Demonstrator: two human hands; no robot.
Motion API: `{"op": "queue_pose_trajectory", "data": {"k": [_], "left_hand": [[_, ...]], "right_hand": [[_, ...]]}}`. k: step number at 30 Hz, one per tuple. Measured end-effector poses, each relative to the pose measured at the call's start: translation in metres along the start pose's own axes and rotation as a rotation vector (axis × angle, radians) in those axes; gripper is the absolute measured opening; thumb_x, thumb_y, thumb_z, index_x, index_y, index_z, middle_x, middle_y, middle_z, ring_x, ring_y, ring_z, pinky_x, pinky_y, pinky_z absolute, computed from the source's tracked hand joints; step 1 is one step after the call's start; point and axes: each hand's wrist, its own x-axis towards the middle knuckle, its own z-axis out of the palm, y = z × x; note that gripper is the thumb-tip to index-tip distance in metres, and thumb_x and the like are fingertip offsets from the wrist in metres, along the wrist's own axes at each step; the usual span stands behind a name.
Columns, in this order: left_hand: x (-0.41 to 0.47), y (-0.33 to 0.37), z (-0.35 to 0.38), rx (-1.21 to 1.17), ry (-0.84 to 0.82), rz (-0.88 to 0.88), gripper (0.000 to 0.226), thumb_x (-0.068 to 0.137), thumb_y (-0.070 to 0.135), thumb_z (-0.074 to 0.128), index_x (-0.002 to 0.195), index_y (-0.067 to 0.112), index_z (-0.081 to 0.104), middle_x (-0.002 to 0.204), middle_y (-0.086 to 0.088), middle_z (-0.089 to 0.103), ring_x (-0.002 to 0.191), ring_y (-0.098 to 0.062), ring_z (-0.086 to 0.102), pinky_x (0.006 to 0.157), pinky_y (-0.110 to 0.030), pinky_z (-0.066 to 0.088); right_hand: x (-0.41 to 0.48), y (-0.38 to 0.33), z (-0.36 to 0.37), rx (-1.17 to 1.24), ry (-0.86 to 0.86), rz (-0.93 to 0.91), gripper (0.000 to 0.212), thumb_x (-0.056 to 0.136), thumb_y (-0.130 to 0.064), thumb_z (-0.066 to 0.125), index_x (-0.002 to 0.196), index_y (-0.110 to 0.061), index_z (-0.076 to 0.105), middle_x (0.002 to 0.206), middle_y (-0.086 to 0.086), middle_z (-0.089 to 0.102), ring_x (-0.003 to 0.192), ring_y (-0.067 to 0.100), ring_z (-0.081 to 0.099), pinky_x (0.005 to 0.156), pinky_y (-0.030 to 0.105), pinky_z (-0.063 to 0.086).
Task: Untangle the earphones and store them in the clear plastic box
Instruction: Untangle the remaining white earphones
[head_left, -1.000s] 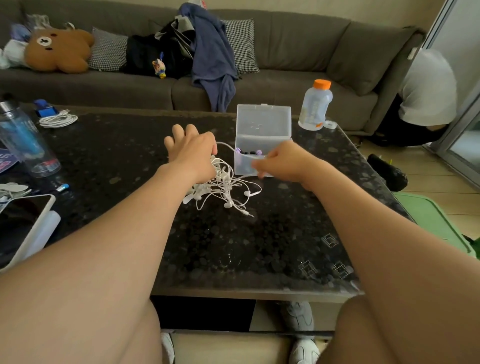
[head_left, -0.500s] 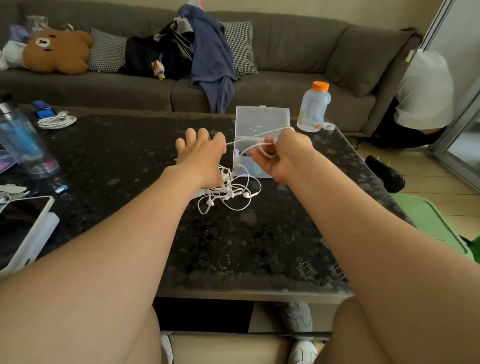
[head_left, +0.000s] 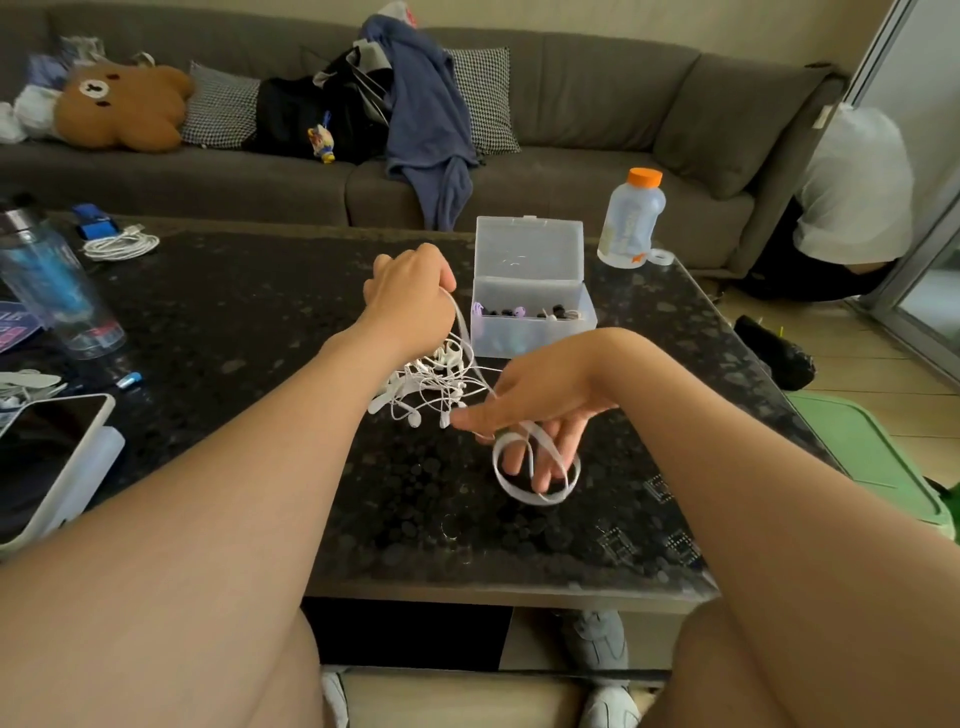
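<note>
The left hand (head_left: 410, 304) is raised a little over the dark speckled tabletop (head_left: 260, 322). Its fingers are clenched around a white cord, which runs down from the fist into the tangle of earphones (head_left: 431, 387). The tangle lies on the tabletop just under and in front of this hand, between the two hands, with several earbuds sticking out at its near side.

The right hand (head_left: 540, 415) is nearer to the person, palm turned down. Its fingers (head_left: 563, 441) are released and nearly straight, pointing down to the tabletop. A flat white cord loop (head_left: 535, 475) hangs around them, and from there the cord goes back up to the tangle.

The clear plastic box (head_left: 532, 325) stands on the tabletop just behind the tangle, apart from both hands. Its lid (head_left: 527, 249) is open and stands upright at the back. Inside lie some small dark and purple pieces; they are too small for me to say what they are, perhaps ear tips.

A bottle with orange cap (head_left: 631, 218) stands near the far right corner. At the left are a blue drinking bottle (head_left: 52, 280), a coiled white cable (head_left: 122, 244) and a phone (head_left: 47, 457). Behind the tabletop is a grey sofa (head_left: 597, 104) with a brown plush bear (head_left: 122, 106) and a blue garment (head_left: 426, 109).
</note>
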Motion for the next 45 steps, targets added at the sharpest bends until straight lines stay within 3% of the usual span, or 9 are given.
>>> {"op": "queue_pose_trajectory", "data": {"k": [4,10,13,18,23,30,36,41,45], "left_hand": [[0.002,0.003,-0.004,-0.209,0.036,0.004,0.034,0.091,-0.002,0.041,0.101,0.024,0.062,0.117,-0.003,0.059,0.118,-0.031,0.055,0.100,-0.051,0.048],[0.001,0.001,-0.004,-0.310,-0.166,0.026,0.046,0.090,-0.008,0.053,0.128,0.018,0.050,0.127,-0.010,0.051,0.099,-0.018,0.052,0.079,-0.023,0.041],[-0.003,0.003,-0.008,-0.279,-0.291,0.100,0.062,0.088,-0.017,0.042,0.136,0.022,0.037,0.128,-0.009,0.045,0.081,-0.012,0.047,0.058,-0.011,0.042],[-0.003,0.006,-0.007,-0.294,-0.278,0.138,0.072,0.085,-0.019,0.044,0.138,0.030,0.038,0.133,-0.006,0.040,0.092,-0.029,0.062,0.084,-0.043,0.058],[0.002,-0.004,-0.002,-0.230,-0.161,0.143,0.030,0.096,0.010,0.074,0.117,0.029,0.065,0.122,0.002,0.059,0.086,-0.012,0.067,0.079,-0.027,0.058],[-0.006,-0.014,-0.006,-0.106,-0.258,0.085,0.013,0.086,0.035,0.087,0.094,0.030,0.078,0.092,0.012,0.074,0.089,-0.006,0.067,0.082,-0.031,0.056],[-0.008,-0.014,-0.003,-0.025,-0.385,0.105,0.027,0.088,0.012,0.083,0.107,0.028,0.073,0.094,0.006,0.071,0.088,-0.012,0.068,0.074,-0.024,0.050],[-0.002,-0.016,0.000,-0.080,-0.271,0.074,0.017,0.101,0.010,0.066,0.110,0.024,0.069,0.099,0.006,0.066,0.086,-0.010,0.062,0.068,-0.023,0.045],[0.001,-0.018,0.002,-0.147,-0.196,0.043,0.010,0.105,0.021,0.064,0.113,0.026,0.061,0.105,0.007,0.064,0.092,-0.011,0.065,0.073,-0.027,0.048]], "right_hand": [[0.002,-0.003,-0.005,0.063,0.237,-0.026,0.101,0.085,-0.095,0.026,0.121,-0.011,0.071,0.103,0.018,0.079,0.079,0.039,0.080,0.080,0.045,0.065],[0.013,0.004,-0.015,0.116,0.831,-0.377,0.050,0.101,-0.047,0.046,0.092,-0.012,0.080,0.080,0.003,0.079,0.093,0.025,0.073,0.095,0.042,0.056],[0.022,-0.002,-0.020,0.326,0.884,-0.459,0.040,0.096,-0.047,0.058,0.089,-0.015,0.080,0.076,0.001,0.079,0.088,0.023,0.077,0.090,0.049,0.062],[0.035,-0.002,-0.017,0.040,1.010,-0.542,0.020,0.099,-0.035,0.069,0.092,-0.022,0.082,0.071,0.001,0.076,0.076,0.023,0.073,0.084,0.045,0.060],[0.038,0.001,-0.023,-0.080,1.112,-0.415,0.021,0.102,-0.019,0.063,0.089,-0.013,0.078,0.073,0.001,0.072,0.085,0.033,0.069,0.090,0.048,0.057],[0.035,0.005,-0.033,0.934,0.981,-0.158,0.025,0.102,-0.012,0.056,0.127,-0.010,0.058,0.117,0.017,0.071,0.087,0.029,0.067,0.061,0.035,0.059],[0.039,0.023,-0.032,0.266,0.955,0.037,0.051,0.085,-0.041,0.072,0.129,-0.016,0.067,0.127,0.010,0.065,0.117,0.034,0.058,0.104,0.043,0.048],[0.037,0.025,-0.027,-0.011,0.985,0.001,0.027,0.093,-0.053,0.071,0.114,-0.038,0.078,0.128,0.005,0.049,0.121,0.033,0.044,0.107,0.048,0.037],[0.037,0.022,-0.025,0.062,1.005,-0.240,0.012,0.096,-0.031,0.072,0.088,-0.037,0.078,0.104,-0.002,0.073,0.107,0.028,0.064,0.103,0.050,0.052]]}}
